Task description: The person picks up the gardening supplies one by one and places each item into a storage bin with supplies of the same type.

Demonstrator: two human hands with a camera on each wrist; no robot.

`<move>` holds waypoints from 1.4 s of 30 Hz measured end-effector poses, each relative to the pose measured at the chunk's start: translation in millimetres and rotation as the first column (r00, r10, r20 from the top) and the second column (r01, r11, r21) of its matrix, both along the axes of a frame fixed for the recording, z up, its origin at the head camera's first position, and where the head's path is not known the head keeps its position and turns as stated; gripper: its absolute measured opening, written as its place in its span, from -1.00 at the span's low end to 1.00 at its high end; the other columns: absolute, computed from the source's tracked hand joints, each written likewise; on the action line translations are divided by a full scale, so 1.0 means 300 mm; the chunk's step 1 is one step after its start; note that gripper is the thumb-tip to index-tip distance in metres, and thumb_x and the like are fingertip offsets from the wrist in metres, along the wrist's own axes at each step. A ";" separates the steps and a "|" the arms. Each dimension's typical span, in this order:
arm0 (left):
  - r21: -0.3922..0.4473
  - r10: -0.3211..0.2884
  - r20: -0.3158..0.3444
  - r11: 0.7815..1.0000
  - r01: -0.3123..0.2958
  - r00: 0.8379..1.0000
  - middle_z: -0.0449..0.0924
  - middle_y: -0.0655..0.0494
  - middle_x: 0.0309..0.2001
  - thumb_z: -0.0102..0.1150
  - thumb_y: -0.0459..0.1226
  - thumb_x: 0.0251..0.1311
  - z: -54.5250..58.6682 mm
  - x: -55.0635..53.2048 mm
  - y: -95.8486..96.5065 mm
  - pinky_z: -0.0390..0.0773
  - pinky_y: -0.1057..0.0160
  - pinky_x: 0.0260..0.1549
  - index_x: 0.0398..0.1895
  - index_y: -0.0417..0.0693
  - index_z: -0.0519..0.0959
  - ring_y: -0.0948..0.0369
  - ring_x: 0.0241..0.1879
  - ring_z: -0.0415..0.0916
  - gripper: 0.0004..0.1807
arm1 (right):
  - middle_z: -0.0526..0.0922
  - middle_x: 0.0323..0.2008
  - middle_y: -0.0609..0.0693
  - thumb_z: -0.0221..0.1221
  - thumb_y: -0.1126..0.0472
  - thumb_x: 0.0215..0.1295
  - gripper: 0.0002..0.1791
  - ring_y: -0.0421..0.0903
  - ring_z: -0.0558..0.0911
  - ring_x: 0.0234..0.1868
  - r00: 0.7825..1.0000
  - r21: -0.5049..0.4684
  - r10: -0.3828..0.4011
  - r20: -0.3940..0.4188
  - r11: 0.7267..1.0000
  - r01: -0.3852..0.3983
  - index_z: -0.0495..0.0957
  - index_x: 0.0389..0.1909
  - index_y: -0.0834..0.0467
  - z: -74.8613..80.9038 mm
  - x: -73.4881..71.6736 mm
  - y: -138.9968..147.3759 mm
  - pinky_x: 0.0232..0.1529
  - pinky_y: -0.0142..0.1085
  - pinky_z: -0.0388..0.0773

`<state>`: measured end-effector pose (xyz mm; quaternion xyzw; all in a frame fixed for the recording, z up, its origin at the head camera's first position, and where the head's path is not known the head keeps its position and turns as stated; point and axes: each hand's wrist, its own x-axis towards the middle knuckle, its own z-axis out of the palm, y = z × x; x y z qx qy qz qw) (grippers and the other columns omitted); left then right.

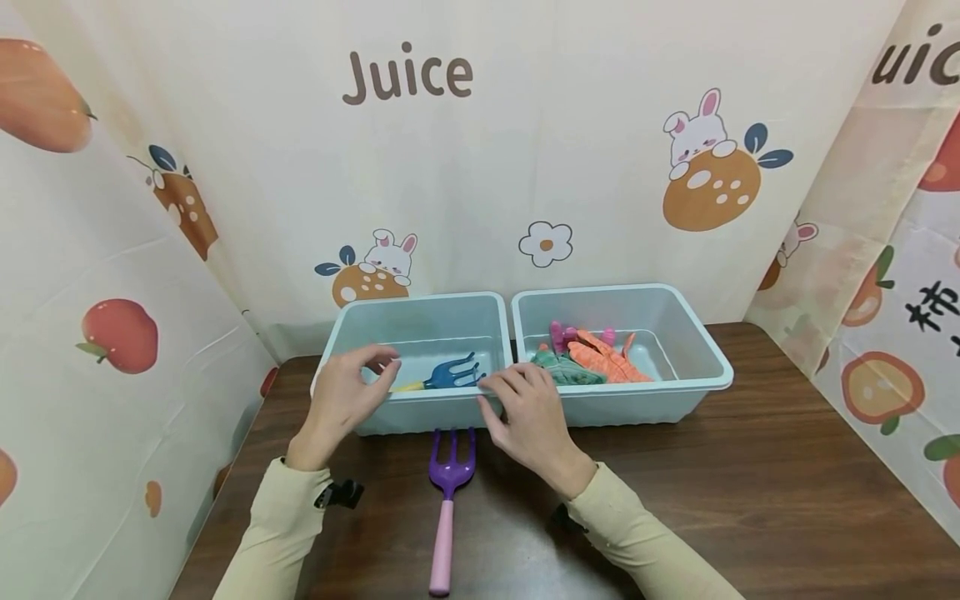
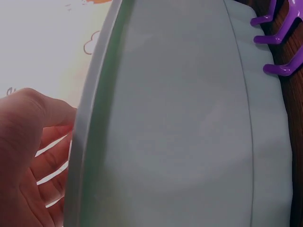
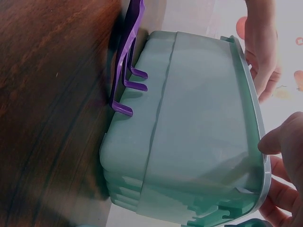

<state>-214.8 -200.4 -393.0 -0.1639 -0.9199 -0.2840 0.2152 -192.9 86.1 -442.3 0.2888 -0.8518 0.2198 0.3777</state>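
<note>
A blue toy garden fork [image 1: 452,372] with a yellow handle end lies in the left pale blue bin [image 1: 431,410]. My left hand [image 1: 347,392] is over that bin's left front, thumb and fingers curved and apart, nothing between them. Near the bin's front right corner, my right hand [image 1: 528,412] has its loosely bent fingers over the rim, close to the fork's tines. In the right wrist view its thumb [image 3: 277,142] is in front of the rim and its fingers behind. Whether they press the rim is unclear. A purple hand fork [image 1: 452,473] with a pink handle lies between the forearms.
The right pale blue bin [image 1: 637,404] stands beside the left one, holding orange [image 1: 607,360], green [image 1: 568,369] and magenta [image 1: 558,336] toys. Both bins stand at the back of the dark wooden table [image 1: 750,467]. Printed cloth [image 1: 465,167] hangs behind and at both sides.
</note>
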 end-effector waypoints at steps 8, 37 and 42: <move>0.000 -0.004 -0.011 1.000 0.004 1.000 0.83 0.04 -0.24 0.37 -0.19 0.38 0.011 0.015 0.014 0.59 0.18 -0.32 -0.01 -0.06 0.80 0.12 -0.33 0.66 -0.79 | 0.80 -0.19 -0.09 0.43 0.11 0.33 -0.87 0.02 0.64 -0.07 1.000 0.005 -0.001 0.010 1.000 0.001 0.78 -0.16 0.03 0.003 0.001 0.002 0.06 0.00 0.59; -0.001 -0.065 -0.054 0.998 0.065 0.996 0.76 0.21 -0.44 0.42 -0.26 0.32 0.024 0.105 0.032 0.61 0.27 -0.41 -0.16 0.00 0.83 0.29 -0.44 0.65 -0.90 | 0.79 -0.19 -0.09 0.42 0.12 0.33 -0.86 0.02 0.65 -0.06 1.000 0.000 -0.005 -0.008 1.000 0.005 0.78 -0.14 0.03 0.002 -0.002 0.005 0.06 0.00 0.58; 0.000 -0.090 -0.049 0.996 0.090 0.995 0.75 0.24 -0.46 0.43 -0.29 0.31 0.002 0.132 0.033 0.65 0.27 -0.42 -0.17 -0.01 0.82 0.34 -0.46 0.63 -0.91 | 0.79 -0.19 -0.09 0.42 0.12 0.33 -0.86 0.03 0.64 -0.06 1.000 0.002 -0.002 -0.006 1.000 0.002 0.78 -0.14 0.03 -0.003 -0.003 0.003 0.06 0.00 0.58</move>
